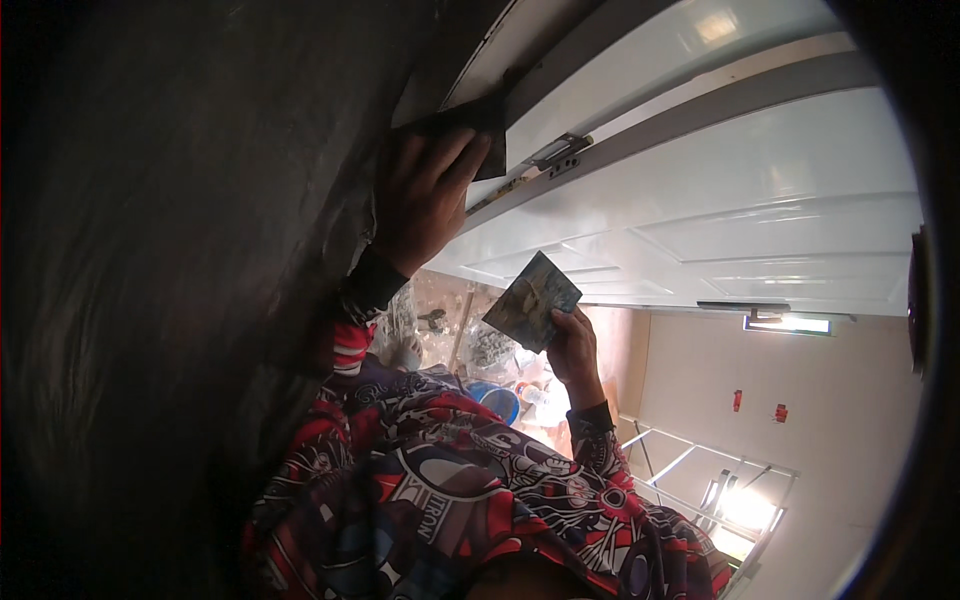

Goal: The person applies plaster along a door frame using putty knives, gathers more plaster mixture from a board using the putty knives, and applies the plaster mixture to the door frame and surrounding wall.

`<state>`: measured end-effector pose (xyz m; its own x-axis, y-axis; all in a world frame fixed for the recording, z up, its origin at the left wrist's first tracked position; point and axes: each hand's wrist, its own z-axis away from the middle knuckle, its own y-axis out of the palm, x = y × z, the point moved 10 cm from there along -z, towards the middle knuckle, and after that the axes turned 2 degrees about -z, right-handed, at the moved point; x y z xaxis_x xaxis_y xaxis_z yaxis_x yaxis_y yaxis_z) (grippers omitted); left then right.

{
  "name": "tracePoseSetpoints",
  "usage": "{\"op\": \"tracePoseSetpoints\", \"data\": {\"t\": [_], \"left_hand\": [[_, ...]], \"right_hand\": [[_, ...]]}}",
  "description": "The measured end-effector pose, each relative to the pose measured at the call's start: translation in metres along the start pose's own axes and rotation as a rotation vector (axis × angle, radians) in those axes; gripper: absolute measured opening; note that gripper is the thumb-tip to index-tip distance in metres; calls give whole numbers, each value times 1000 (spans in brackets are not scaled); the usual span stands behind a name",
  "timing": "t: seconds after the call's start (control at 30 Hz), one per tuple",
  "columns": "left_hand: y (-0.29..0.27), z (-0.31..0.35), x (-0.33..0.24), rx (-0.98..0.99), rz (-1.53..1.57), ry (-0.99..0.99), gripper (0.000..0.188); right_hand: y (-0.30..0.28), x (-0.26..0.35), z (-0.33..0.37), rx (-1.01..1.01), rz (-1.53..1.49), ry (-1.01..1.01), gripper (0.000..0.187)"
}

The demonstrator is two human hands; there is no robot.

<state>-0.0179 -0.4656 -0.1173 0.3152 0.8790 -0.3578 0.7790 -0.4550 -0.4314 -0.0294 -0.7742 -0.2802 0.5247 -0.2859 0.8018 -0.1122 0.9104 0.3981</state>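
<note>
My left hand (425, 195) is raised at the edge of the dark grey wall (190, 250), beside the white door frame. Its fingers lie over a thin, dark, square spreader plate (492, 140), pressing it toward the wall edge. Lower and to the right, my right hand (573, 355) pinches a second square spreader plate (532, 298) by one corner. That plate faces up, with grey and tan smears across it, and is held apart from the wall and the door. Shadow hides part of the left hand's plate and its contact with the wall.
A white panelled door (720, 210) stands to the right, with a metal latch (560, 150) at its edge. Below are a blue bucket (495, 402), clear plastic bags (490, 343) and floor clutter. A metal frame (690, 455) stands at lower right, by a bright window.
</note>
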Motion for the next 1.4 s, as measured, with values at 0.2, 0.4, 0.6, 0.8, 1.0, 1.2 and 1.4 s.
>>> {"op": "tracePoseSetpoints", "data": {"t": [0.2, 0.4, 0.6, 0.8, 1.0, 1.2, 1.4], "left_hand": [[13, 23, 9, 17, 53, -47, 50], [35, 53, 21, 50, 85, -93, 52], [46, 82, 31, 114, 52, -90, 49], [59, 114, 49, 229, 98, -151, 51], [94, 216, 82, 291, 672, -910, 28], [41, 163, 31, 360, 1048, -1143, 17], [27, 113, -36, 514, 691, -321, 24]], "right_hand": [[2, 2, -1, -7, 17, 4, 36], [9, 6, 0, -15, 52, -6, 34], [11, 6, -1, -5, 66, -4, 33], [9, -5, -12, 38, 64, 5, 39], [6, -5, -17, 25, 279, -107, 35], [47, -10, -18, 88, -97, 31, 35], [29, -1, -20, 123, -87, -39, 39]]}}
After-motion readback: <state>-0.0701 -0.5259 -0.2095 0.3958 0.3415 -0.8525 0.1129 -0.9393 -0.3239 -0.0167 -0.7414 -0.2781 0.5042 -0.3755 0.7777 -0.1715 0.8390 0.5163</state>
